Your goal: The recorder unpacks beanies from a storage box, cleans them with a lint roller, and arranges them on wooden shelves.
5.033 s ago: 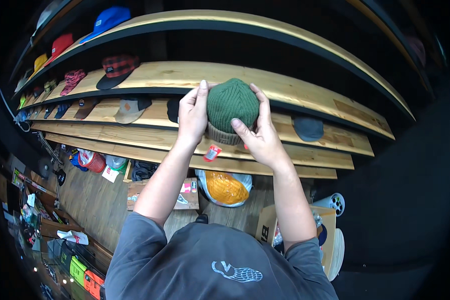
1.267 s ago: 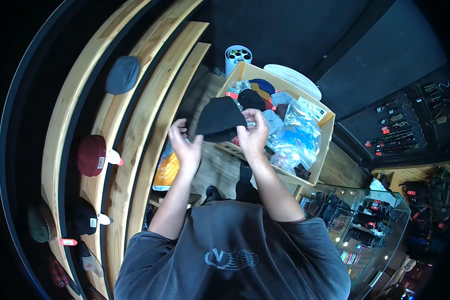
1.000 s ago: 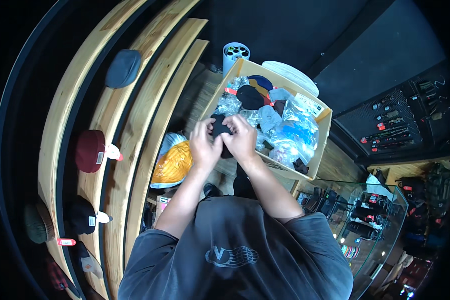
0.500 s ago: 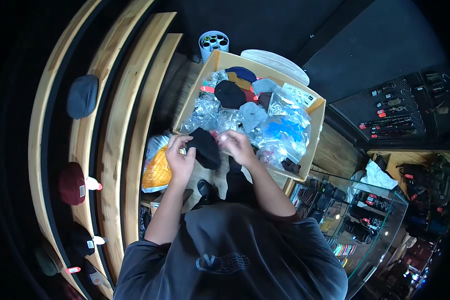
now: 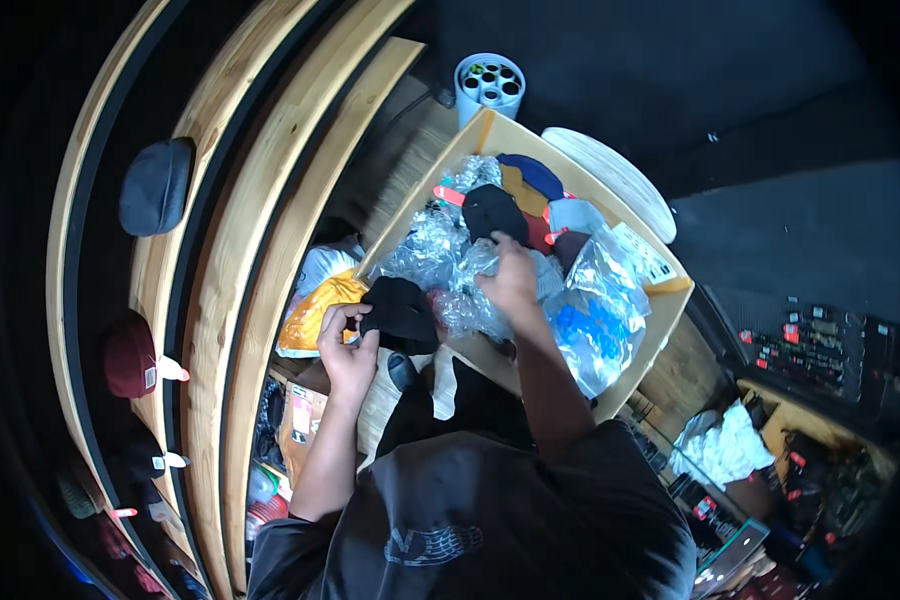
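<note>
My left hand point(image 5: 348, 350) pinches the edge of a black cap point(image 5: 400, 315), held in front of the near side of a large cardboard box point(image 5: 650, 335). My right hand point(image 5: 512, 275) reaches over the box, thumb and fingers apart. Its fingertips are at the near edge of another black cap point(image 5: 493, 213); whether they touch it I cannot tell. Around that cap lie a navy cap point(image 5: 533, 174), a mustard cap point(image 5: 523, 192), a light grey cap point(image 5: 575, 215) and crumpled clear plastic bags point(image 5: 425, 245). A red tag point(image 5: 449, 195) sticks out beside the black cap.
Wooden shelves point(image 5: 260, 190) run along the left, bearing a grey cap point(image 5: 157, 187) and a maroon cap point(image 5: 130, 357). A yellow bag point(image 5: 320, 312) sits left of the box. A white bin point(image 5: 490, 88) stands behind it. At lower right is a glass case point(image 5: 735, 550).
My right hand has left the held black cap and moved forward over the box. My left hand keeps the cap. The whole view has shifted, so the box appears farther right.
</note>
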A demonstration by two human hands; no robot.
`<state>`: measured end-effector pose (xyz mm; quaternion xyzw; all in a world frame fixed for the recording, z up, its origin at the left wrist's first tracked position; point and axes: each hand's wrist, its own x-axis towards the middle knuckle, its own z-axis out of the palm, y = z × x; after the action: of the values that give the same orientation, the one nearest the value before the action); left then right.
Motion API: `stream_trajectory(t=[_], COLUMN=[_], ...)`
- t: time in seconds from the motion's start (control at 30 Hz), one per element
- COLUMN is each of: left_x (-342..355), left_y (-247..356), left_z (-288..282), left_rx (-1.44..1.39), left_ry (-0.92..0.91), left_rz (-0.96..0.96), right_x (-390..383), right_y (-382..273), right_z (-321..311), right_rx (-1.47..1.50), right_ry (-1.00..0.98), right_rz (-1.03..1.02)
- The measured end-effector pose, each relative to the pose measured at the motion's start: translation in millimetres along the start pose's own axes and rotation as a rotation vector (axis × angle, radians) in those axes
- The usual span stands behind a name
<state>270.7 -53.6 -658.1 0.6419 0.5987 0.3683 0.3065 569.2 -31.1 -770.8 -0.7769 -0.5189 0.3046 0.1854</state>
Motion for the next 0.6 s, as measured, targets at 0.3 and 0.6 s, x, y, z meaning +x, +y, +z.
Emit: stream_trajectory(t=[0.3,0.6], left_x=[-3,9], left_y=[-12,-19], left_z=[4,-5], left_rx=[-0.100,-0.089], left_ry=[0.086,0.022], left_rz=[-0.264,-0.275], right_x=[76,81], right_y=[-52,2], right_z=[40,74], right_rx=[-0.308,0.072], right_ry=[-0.446,-0.159], right_rz=[-0.475,-0.489])
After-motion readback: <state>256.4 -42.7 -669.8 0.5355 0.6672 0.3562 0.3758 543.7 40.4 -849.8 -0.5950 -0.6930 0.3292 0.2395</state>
